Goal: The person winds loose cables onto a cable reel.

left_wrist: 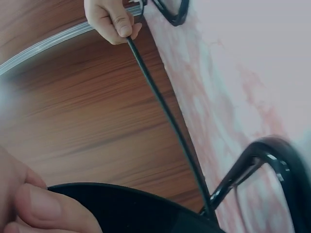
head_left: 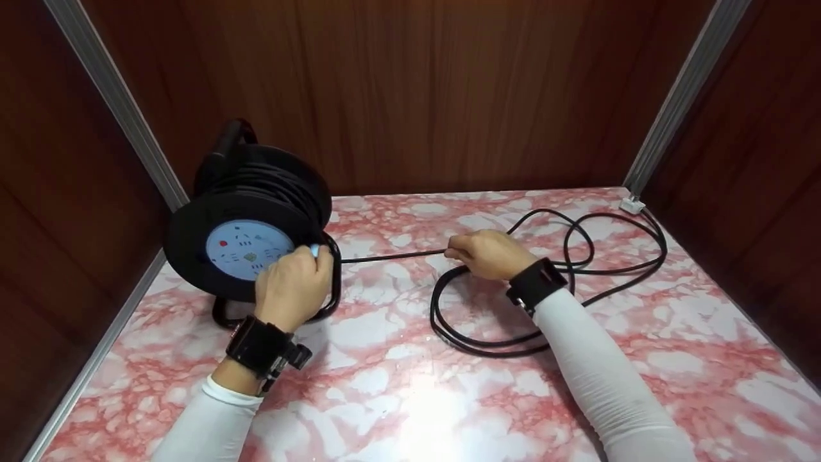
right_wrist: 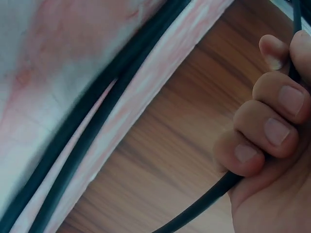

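Note:
A black cable reel (head_left: pixel 186 250) with a light-blue socket panel (head_left: pixel 240 240) stands on the left. My left hand (head_left: pixel 292 285) grips a small blue knob (head_left: pixel 314 249) at the rim of its front disc; the fingers cover most of that knob. From the drum a black cable (head_left: pixel 397 256) runs almost straight to my right hand (head_left: pixel 487 253), which holds it in curled fingers. The right wrist view shows the cable (right_wrist: pixel 199 206) passing through those fingers (right_wrist: pixel 279 131). In the left wrist view the left thumb (left_wrist: pixel 48 206) is beside the reel's black disc (left_wrist: pixel 131 208).
Loose cable loops (head_left: pixel 494 353) lie on the red-and-white marbled table (head_left: pixel 385 385), on the right. A white plug (head_left: pixel 632 205) sits in the far right corner. Brown wood-grain panels (head_left: pixel 410 96) enclose the back and sides. The reel has a black tube frame (head_left: pixel 337 282).

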Demonstrator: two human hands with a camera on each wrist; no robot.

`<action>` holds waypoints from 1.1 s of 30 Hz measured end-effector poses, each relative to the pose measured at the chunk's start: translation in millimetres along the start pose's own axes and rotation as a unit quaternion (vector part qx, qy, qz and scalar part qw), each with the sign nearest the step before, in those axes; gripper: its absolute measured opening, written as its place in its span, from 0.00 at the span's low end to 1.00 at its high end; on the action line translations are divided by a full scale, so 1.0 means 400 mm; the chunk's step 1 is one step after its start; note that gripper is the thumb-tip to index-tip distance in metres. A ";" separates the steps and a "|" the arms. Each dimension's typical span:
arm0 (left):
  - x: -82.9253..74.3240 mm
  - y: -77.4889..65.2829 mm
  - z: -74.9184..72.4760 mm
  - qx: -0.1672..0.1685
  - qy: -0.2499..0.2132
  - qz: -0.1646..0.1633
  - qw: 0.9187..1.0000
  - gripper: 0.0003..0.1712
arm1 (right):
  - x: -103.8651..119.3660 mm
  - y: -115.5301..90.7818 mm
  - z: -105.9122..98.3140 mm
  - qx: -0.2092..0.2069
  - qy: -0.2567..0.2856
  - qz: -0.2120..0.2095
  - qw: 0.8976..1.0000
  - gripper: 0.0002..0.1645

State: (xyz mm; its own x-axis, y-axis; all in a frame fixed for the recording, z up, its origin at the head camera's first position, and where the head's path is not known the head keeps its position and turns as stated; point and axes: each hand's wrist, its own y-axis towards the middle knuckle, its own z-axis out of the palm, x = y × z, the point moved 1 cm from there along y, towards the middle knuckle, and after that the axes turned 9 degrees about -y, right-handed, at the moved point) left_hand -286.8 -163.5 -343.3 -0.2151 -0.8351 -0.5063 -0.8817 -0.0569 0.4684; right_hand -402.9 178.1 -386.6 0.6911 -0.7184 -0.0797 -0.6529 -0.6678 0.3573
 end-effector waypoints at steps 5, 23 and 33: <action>0.011 -0.009 0.016 0.020 0.015 -0.002 1.000 0.30 | 0.007 0.003 0.002 0.012 0.009 -0.005 1.000 0.16; 0.105 -0.041 0.032 0.182 0.071 -0.043 0.980 0.29 | -0.076 -0.044 -0.050 -0.016 -0.047 0.040 0.998 0.24; 0.177 -0.067 0.020 0.191 0.078 -0.005 0.978 0.21 | -0.031 -0.020 -0.033 -0.003 -0.020 0.008 1.000 0.19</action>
State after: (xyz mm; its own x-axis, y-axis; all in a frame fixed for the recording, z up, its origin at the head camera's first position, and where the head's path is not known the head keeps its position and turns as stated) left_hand -281.7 -216.7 -397.4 -0.1658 -0.9110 -0.3777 -0.9823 0.1189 0.1445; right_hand -402.3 194.9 -376.3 0.6675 -0.7363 -0.1108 -0.6619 -0.6549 0.3647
